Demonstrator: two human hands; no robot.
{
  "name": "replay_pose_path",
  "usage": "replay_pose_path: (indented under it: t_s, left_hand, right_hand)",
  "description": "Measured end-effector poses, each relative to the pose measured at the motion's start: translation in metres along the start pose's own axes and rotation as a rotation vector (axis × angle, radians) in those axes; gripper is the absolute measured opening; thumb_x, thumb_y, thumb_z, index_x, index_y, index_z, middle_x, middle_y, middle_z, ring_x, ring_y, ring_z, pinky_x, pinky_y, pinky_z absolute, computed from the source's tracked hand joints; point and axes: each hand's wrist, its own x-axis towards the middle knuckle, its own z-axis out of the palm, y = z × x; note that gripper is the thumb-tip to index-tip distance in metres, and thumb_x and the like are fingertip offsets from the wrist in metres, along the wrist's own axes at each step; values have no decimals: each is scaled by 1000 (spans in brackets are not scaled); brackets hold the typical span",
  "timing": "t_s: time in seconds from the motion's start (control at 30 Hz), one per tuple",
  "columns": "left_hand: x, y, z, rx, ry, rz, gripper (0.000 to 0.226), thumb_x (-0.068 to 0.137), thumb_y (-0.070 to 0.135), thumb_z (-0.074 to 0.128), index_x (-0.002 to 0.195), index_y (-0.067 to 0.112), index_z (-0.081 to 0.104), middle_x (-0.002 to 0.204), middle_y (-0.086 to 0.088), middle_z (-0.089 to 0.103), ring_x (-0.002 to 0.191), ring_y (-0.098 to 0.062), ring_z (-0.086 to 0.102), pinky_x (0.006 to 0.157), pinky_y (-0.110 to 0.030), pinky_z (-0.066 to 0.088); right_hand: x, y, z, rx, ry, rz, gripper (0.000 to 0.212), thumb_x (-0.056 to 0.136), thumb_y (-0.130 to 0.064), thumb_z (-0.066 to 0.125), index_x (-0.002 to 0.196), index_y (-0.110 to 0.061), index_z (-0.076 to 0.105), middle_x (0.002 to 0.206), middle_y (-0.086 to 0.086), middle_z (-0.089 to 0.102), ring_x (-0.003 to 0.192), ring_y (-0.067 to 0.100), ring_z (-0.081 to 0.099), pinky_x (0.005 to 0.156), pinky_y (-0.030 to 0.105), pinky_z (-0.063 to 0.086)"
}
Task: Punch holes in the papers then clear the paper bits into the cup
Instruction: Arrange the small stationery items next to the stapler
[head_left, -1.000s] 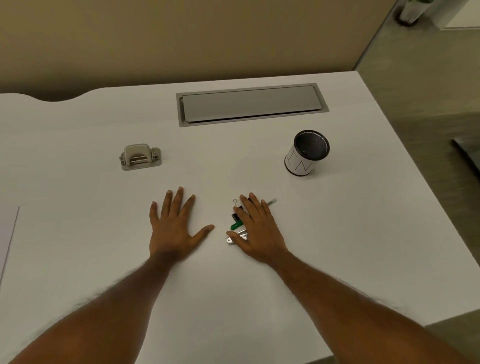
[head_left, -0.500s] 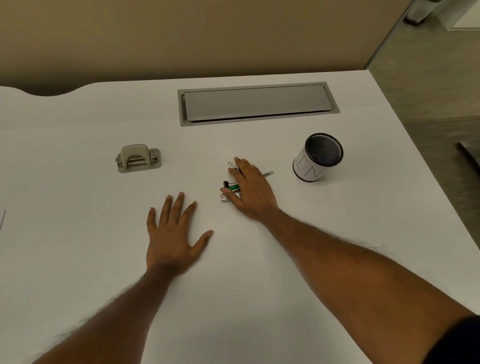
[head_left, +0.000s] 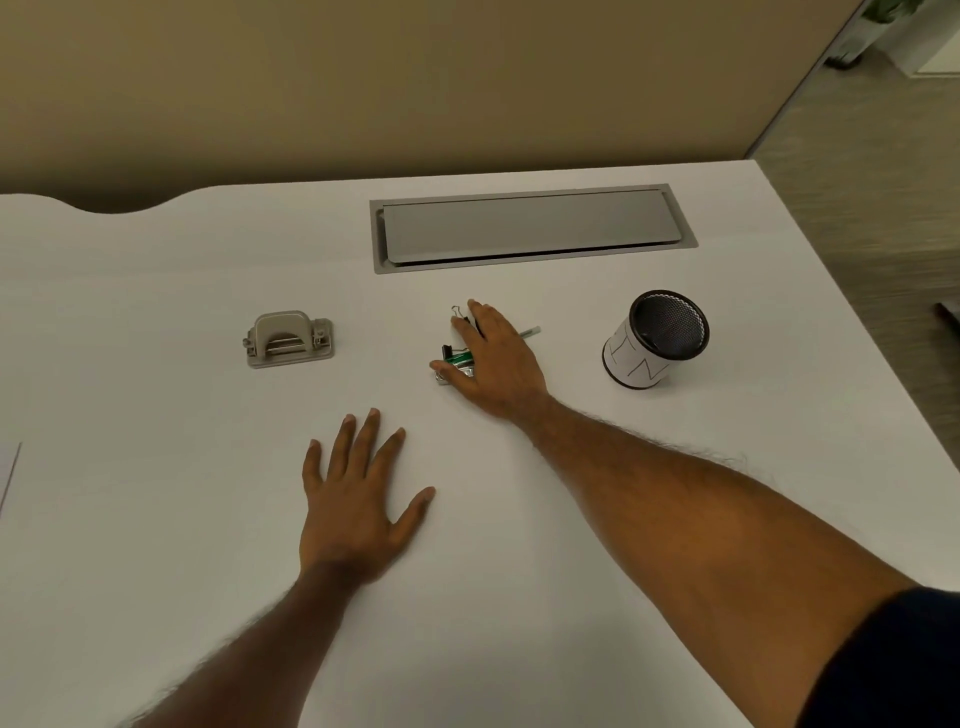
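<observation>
We note the mesh cup (head_left: 657, 340) upright on the table (head_left: 156, 415), interior dark, contents unclear. Right hand (head_left: 493, 358) flat over clips (head_left: 457, 358), left hand (head_left: 358, 499) flat, both grips released. Hole punch (head_left: 288, 339) well left.

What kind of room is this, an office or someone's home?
Most likely an office. The white desk has a built-in cable hatch, and on it sit a hole punch and a mesh cup, typical desk supplies.
</observation>
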Motion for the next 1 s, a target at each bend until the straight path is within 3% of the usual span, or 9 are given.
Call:
replay_pose_path:
  t_s: [0.3,0.67,1.0]
  left_hand:
    - [0,0,0,-5,3,1,74,91,73,21,152,32,26,165,2,11,153,-20,-1,121,-57,6]
    - [0,1,0,-7,5,-7,74,90,73,23,152,32,28,165,1,12,153,-22,1,121,-56,5]
    - [0,4,-4,12,-37,8,81,88,76,19,154,29,23,166,-2,5,153,-24,-6,120,-57,-1]
  right_hand:
    - [-6,2,-2,-72,4,-49,75,91,-65,36,148,-17,34,160,9,22,148,25,18,123,43,7]
    - [-43,0,-16,-71,87,-59,71,91,-62,37,143,-15,40,156,10,32,145,26,25,121,43,10]
    - [-110,-20,-27,-128,-1,-44,73,92,-61,38,148,-15,32,160,10,21,148,23,16,122,41,9]
